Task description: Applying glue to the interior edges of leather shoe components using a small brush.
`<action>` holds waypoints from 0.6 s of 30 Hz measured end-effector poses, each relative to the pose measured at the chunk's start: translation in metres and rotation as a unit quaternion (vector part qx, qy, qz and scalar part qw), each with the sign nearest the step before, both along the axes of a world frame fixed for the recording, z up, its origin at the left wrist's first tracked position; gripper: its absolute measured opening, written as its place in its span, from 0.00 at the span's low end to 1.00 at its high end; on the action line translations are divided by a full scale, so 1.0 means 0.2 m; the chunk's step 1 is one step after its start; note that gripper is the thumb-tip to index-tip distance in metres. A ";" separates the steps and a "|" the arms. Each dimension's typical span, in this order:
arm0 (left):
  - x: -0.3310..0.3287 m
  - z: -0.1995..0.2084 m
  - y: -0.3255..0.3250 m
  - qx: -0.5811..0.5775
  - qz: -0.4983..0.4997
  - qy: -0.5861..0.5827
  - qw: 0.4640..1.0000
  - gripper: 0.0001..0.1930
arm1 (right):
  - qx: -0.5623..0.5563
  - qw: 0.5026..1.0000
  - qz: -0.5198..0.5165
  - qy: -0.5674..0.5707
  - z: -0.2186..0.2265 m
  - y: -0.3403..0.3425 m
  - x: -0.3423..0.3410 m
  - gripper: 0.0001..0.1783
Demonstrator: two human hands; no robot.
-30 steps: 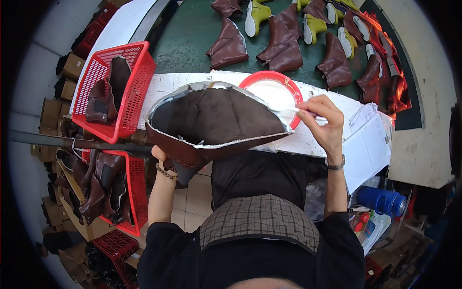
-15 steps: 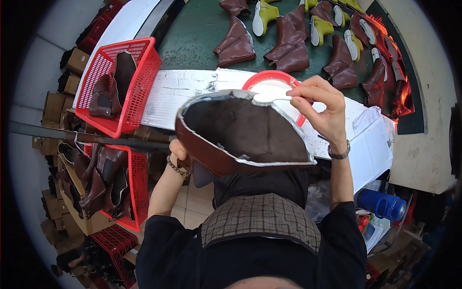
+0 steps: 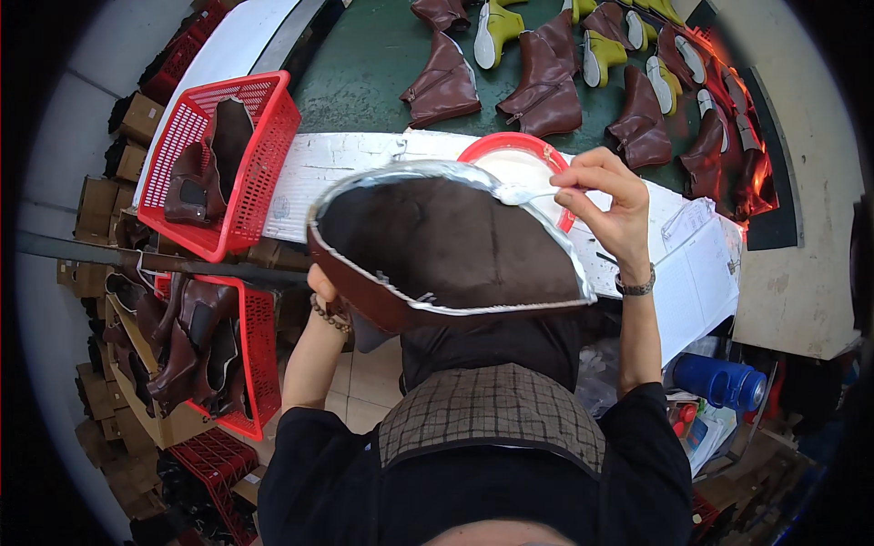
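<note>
My left hand (image 3: 322, 286) grips a dark brown leather boot upper (image 3: 391, 300) from below on its left side, with most of its fingers hidden. The upper is tilted so its wide bottom opening and dark lining face up; white paste coats much of its rim. Between thumb and fingers, my right hand (image 3: 612, 196) pinches a small white brush (image 3: 521, 194). The brush head touches the upper's far right edge. Just beyond is a red-rimmed bowl (image 3: 510, 141) of white paste, partly hidden by the upper and my hand.
Brown boots (image 3: 546, 86) and yellow-green shoe forms (image 3: 499, 32) stand on the green conveyor belt (image 3: 364, 73), beside a glowing orange heater at right. Red baskets (image 3: 241, 218) with boot uppers are at left. Papers (image 3: 687, 264) and a blue bottle (image 3: 719, 382) lie at right.
The upper has shifted slightly left and turned in my left hand. The brush has moved along its far edge toward the right, and more of that rim looks white.
</note>
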State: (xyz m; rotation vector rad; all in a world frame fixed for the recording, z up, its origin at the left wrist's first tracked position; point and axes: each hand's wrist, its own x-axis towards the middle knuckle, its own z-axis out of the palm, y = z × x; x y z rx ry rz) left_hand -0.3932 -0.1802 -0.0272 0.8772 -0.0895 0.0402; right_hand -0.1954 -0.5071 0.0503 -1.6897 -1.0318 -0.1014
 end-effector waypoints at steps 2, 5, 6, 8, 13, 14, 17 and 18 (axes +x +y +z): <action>0.04 -0.01 0.02 0.007 0.011 0.001 1.000 0.52 | 0.013 0.999 -0.019 0.032 -0.05 -0.04 -0.03 0.10; -0.01 -0.01 0.07 0.020 0.031 -0.003 0.999 0.52 | 0.008 0.998 -0.044 0.051 -0.11 -0.10 -0.07 0.09; 0.00 -0.01 0.09 0.024 0.037 -0.006 0.999 0.52 | -0.015 0.998 -0.060 0.030 -0.13 -0.13 -0.08 0.09; 0.00 0.01 0.13 0.035 0.055 -0.012 0.998 0.52 | -0.019 0.998 -0.053 0.030 -0.15 -0.16 -0.10 0.08; -0.02 0.03 0.22 0.060 0.111 -0.025 0.992 0.52 | 0.048 0.968 -0.132 0.207 -0.48 -0.21 0.05 0.10; -0.01 0.03 0.23 0.064 0.123 -0.028 0.990 0.52 | 0.063 0.938 -0.164 0.299 -0.58 -0.25 0.10 0.11; 0.24 0.17 0.36 0.297 0.213 0.019 0.931 0.50 | 0.079 0.918 -0.211 0.327 -0.75 -0.29 0.12 0.12; 0.32 0.22 0.39 0.355 0.226 0.052 0.906 0.50 | 0.087 0.916 -0.229 0.316 -0.78 -0.28 0.10 0.11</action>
